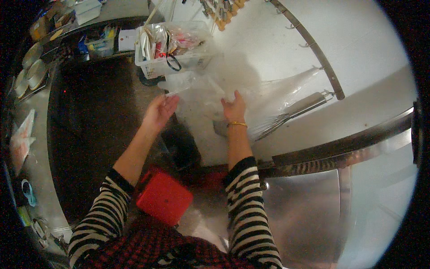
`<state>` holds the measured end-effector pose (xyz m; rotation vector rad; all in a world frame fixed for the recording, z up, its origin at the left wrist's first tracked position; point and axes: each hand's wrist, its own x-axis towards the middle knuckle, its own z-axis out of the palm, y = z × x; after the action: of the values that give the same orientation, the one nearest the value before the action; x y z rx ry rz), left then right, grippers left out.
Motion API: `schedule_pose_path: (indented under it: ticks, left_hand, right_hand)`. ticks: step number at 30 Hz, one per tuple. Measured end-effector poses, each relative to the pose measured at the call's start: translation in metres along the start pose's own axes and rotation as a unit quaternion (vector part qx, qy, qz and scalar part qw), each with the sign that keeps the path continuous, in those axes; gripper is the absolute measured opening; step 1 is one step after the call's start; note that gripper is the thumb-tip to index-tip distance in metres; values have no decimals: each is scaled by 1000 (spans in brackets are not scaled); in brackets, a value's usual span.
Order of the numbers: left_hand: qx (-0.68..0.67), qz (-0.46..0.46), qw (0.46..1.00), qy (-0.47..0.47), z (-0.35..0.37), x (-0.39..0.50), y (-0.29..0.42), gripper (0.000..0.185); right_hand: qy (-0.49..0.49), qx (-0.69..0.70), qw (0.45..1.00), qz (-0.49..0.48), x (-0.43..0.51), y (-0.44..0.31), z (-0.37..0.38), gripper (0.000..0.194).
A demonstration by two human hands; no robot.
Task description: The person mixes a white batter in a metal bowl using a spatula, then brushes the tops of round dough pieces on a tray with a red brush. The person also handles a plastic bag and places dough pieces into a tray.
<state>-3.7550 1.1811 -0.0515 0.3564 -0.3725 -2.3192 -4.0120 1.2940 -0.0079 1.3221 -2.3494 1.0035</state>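
My left hand (160, 111), palm turned partly up, touches the lower edge of a clear plastic sheet or bag (183, 84). To its right, my right hand (234, 107) has thumb and finger apart at a translucent part of the same plastic; whether it pinches it is blurred. Just beyond both hands stands a white plastic basket (191, 62) filled with packets and bags. A wire whisk (304, 106) hangs from a hook to the right of my right hand, beside a clear plastic bag (285, 87). A yellow band circles my right wrist.
A metal hook rail (312, 50) runs along the white wall. A red box-like object (166, 198) lies low in front of me. A steel counter (43, 161) with round tins (36, 74) is at the left. A steel door or panel (302, 215) stands lower right.
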Motion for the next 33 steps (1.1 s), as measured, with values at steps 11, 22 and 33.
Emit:
schedule_pose_path:
  ticks: [11, 22, 33]
  left_hand:
    - [40, -55, 992, -104, 20, -79, -5, 18]
    - [540, 7, 833, -124, 106, -134, -60, 10]
    - [558, -2, 789, -258, 151, -217, -124, 10]
  right_hand:
    - [-79, 201, 960, 178, -59, -60, -92, 52]
    - [-290, 570, 729, 244, -225, -82, -227, 72]
    - [-58, 561, 748, 350, -384, -45, -282, 68]
